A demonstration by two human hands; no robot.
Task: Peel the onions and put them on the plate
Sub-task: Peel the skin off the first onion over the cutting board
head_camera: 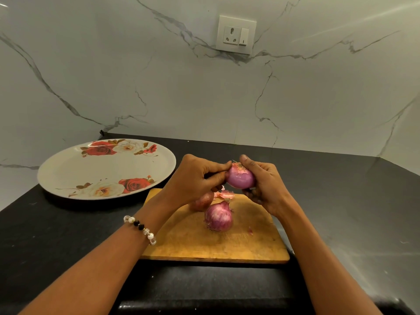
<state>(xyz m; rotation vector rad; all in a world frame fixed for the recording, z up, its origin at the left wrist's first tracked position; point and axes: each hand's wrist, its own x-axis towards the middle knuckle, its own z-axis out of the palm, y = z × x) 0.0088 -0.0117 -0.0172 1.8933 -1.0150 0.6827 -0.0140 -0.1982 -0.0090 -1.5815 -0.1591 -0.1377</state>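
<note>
Held onion [240,178]: it is being held in the air above the far edge of the cutting board [216,244]; its lower part is looking smooth and purple, and some dry skin is sitting near its top.
Right hand [264,189]: it is curling around the right side of the held onion, with the thumb lying over the top.
Left hand [200,178]: its fingers are bent and its thumb and fingertips are pinching at the left side of the held onion, at the skin.
Onion on board [218,216]: it is resting near the middle of the cutting board, with streaky pink skin on it.
Third onion [203,202]: it is lying just behind the onion on board, partly hidden under the left hand.
Peel pieces [225,195]: they are lying on the far part of the board, under the held onion.
Plate [68,173]: it is standing on the counter [68,235] to the left of the board, with rose pictures on it and nothing lying in it.
Bracelet [141,228]: beads are sitting around the left wrist.
Wall [113,76]: white marble with a socket [236,34] is standing behind the counter.
</note>
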